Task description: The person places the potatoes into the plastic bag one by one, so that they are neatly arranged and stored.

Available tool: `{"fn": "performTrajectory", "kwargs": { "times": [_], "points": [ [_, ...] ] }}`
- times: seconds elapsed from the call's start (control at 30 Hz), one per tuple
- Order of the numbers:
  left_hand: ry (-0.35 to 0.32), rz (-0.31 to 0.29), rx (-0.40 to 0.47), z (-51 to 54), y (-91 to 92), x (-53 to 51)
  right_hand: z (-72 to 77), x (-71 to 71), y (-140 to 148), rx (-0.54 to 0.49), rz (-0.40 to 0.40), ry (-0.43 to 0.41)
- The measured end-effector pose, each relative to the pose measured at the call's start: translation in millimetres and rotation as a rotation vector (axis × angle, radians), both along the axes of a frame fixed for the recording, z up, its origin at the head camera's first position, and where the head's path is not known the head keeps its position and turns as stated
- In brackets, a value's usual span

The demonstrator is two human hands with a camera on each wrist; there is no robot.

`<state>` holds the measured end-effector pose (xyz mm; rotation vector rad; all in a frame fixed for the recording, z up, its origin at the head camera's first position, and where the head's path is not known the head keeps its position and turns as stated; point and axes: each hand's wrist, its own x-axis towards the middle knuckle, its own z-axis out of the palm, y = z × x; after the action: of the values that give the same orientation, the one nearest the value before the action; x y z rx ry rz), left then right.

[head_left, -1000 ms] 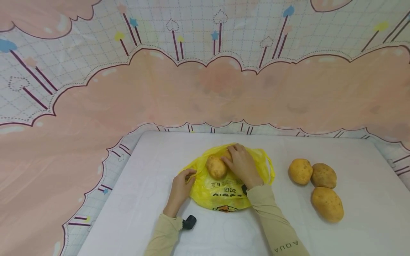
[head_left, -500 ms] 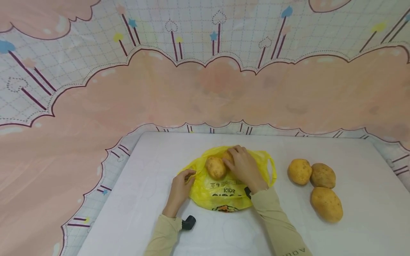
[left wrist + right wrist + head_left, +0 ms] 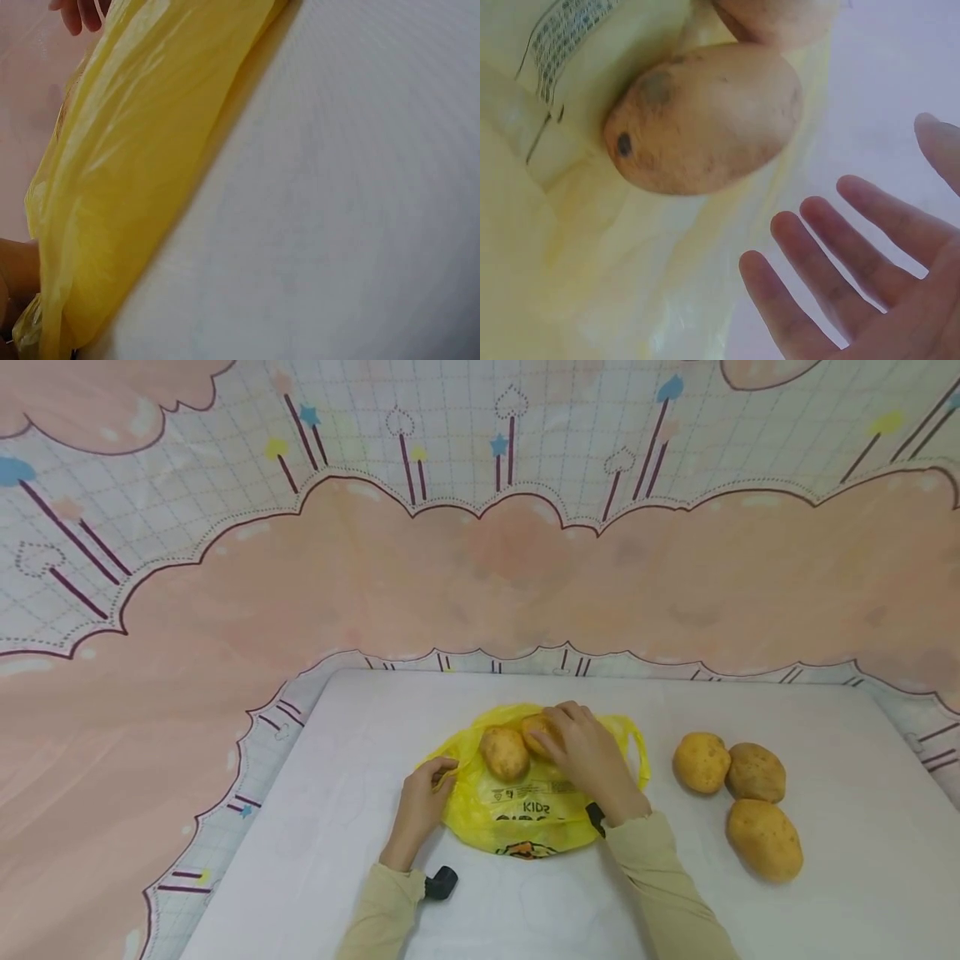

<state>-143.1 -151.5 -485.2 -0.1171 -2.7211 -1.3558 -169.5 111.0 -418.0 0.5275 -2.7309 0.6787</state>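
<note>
Potatoes (image 3: 504, 753): two inside or atop bag (image 3: 476, 814), unclear; three on table (image 3: 525, 914). Right hand (image 3: 588, 752) drawn back, fingers apart: upper potato (image 3: 536, 732) released. Left hand (image 3: 422, 802) pinching bag.

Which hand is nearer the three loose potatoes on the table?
Right. The right hand is over the bag, left of those potatoes; the left hand is farther left, gripping the bag's edge.

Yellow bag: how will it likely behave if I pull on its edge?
The yellow bag will likely flop and crumple, since its thin film is creased. With two potatoes lying on it, it may drag rather than slide freely.
</note>
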Motion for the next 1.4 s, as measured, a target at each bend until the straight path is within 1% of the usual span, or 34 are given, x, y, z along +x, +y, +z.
{"fn": "performTrajectory", "kwargs": {
  "times": [0.1, 0.27, 0.6, 0.83, 0.97, 1.07, 1.17, 1.33, 1.4],
  "points": [
    [0.001, 0.007, 0.0, -0.7, 0.0, 0.3, 5.5, 4.0, 4, 0.002, -0.002, -0.002],
    [0.007, 0.003, -0.001, 0.4, 0.6, 0.7, 11.5, 10.1, 12, 0.025, -0.022, -0.036],
    [-0.006, -0.005, 0.008, 2.0, 2.4, 0.1, 9.9, 15.9, 25, 0.041, -0.025, -0.03],
    [-0.014, 0.01, 0.007, 1.1, 0.6, 0.1, 7.0, 18.5, 35, 0.057, -0.056, -0.047],
    [-0.007, 0.001, 0.008, -0.6, 1.2, 0.4, 4.0, 20.9, 46, 0.074, -0.082, -0.058],
    [0.009, -0.006, 0.008, -1.6, 2.0, 2.3, 2.9, 23.5, 54, 0.082, -0.09, -0.072],
    [0.008, -0.001, 0.012, -1.1, 2.5, 3.4, 3.3, 26.1, 61, 0.081, -0.094, -0.084],
    [0.001, 0.007, 0.015, 0.1, 2.1, 1.9, 4.2, 28.4, 71, 0.076, -0.099, -0.071],
    [0.009, 0.001, 0.007, 0.0, 1.6, 1.3, 4.5, 29.4, 74, 0.072, -0.102, -0.066]
  ]
}}
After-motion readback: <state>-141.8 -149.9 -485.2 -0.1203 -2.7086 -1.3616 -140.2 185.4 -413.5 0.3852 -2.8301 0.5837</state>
